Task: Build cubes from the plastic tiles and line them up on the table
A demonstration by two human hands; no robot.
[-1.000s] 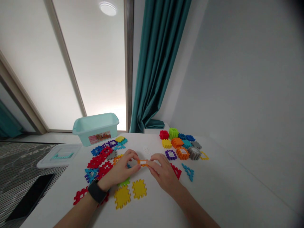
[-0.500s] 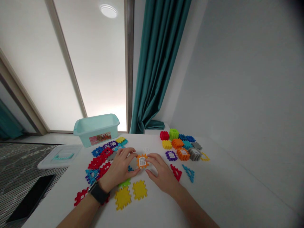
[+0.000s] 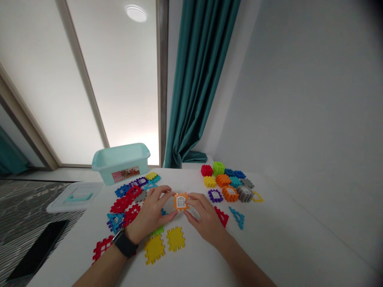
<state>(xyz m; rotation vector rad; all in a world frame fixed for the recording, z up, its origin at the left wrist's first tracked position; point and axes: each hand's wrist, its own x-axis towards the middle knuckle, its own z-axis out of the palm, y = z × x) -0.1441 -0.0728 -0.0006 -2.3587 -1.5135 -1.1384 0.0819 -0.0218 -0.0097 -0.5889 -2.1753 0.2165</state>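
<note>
An orange square interlocking tile (image 3: 181,202) with a white window insert is held up over the white table, between both hands. My left hand (image 3: 154,211), a dark watch on its wrist, pinches the tile's left side between thumb and fingers. On the opposite side, my right hand (image 3: 205,217) grips the tile's right edge with thumb and fingertips. Two yellow tiles (image 3: 176,239) lie below the hands. A light green tile (image 3: 158,230) is partly hidden under my left hand. A small white window insert (image 3: 184,187) lies just beyond the orange tile.
Red tiles (image 3: 122,204) and blue ones spread at left. Stacks of orange (image 3: 230,194), grey (image 3: 245,194) and green tiles (image 3: 218,168) stand at right, with red (image 3: 221,216) and blue triangles (image 3: 237,218) nearer. A mint bin (image 3: 122,159) and clear lid (image 3: 74,197) are at far left.
The orange tile has shifted slightly right and its face has turned more toward me. My right fingers have closed onto its right edge; my left hand keeps its hold.
</note>
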